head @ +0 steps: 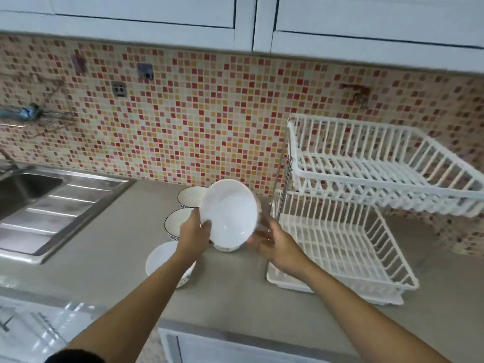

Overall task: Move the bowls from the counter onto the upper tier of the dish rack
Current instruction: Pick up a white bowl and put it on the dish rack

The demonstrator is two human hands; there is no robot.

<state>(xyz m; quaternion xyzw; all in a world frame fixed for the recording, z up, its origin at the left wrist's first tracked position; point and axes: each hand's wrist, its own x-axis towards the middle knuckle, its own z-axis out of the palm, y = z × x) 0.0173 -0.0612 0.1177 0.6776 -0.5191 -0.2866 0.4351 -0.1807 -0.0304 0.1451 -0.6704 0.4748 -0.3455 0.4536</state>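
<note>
A white bowl is lifted off the counter and tilted, its inside facing me. My left hand grips its left rim, thumb inside. My right hand cups its lower right side from beneath. Three more white bowls sit on the counter to the left: one at the back, one in the middle partly behind my left hand, one nearest me under my left forearm. Another bowl's base shows just below the held one. The white two-tier dish rack stands to the right; its upper tier holds nothing.
A steel sink with drainboard lies at the left. The rack's lower tier sits on a drip tray. White wall cabinets hang overhead. Grey counter spreads in front of me.
</note>
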